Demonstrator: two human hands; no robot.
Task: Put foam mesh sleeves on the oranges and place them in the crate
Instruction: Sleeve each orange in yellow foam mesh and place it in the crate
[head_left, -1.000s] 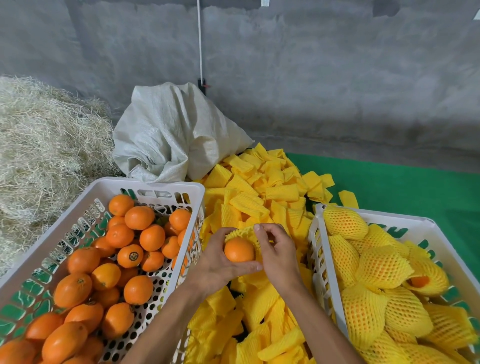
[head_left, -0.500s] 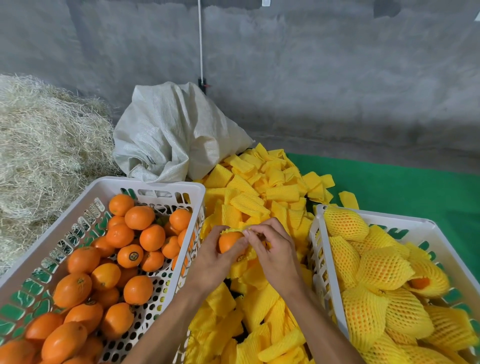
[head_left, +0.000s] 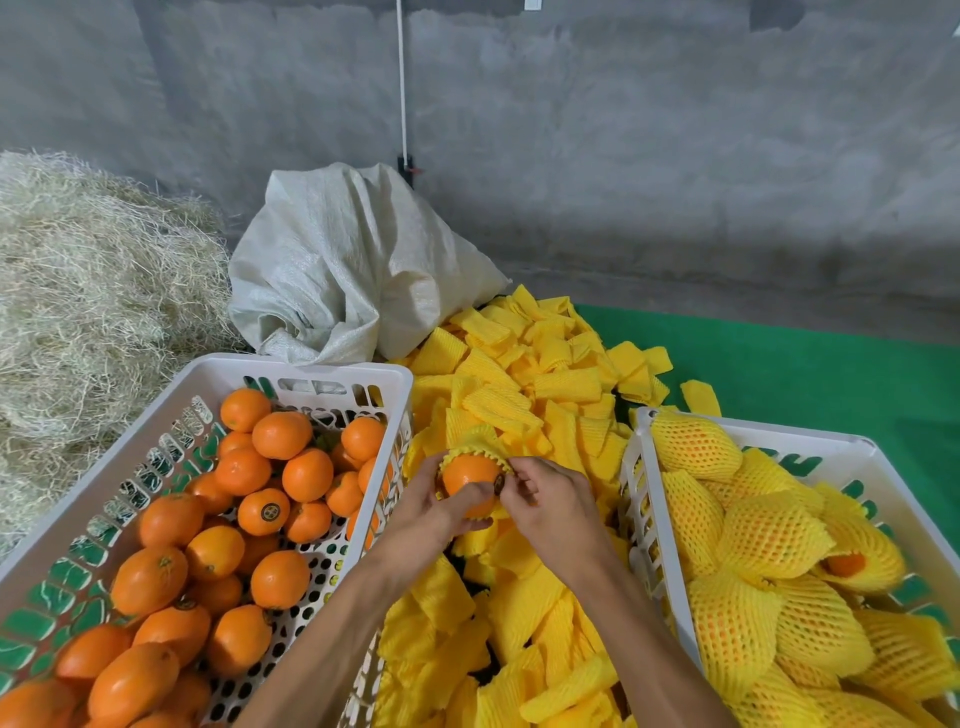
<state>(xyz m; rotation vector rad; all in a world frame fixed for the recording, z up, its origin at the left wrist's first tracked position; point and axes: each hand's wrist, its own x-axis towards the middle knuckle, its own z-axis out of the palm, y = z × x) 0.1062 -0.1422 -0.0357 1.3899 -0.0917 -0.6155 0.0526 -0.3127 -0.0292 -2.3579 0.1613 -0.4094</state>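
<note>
Sleeving orange over loose sleeve pile, between two crates.
Left hand (head_left: 435, 512) curled round orange (head_left: 470, 480) from below; right hand (head_left: 553, 501) pinching rim of foam mesh sleeve (head_left: 475, 441) at fruit's top edge, hands together. Bare oranges in left crate (head_left: 311, 368), sleeved ones in right crate (head_left: 810, 436).

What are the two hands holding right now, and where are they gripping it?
The left hand cups an orange from its left and underside; the right hand pinches the rim of the foam mesh sleeve at the orange's right.
</note>
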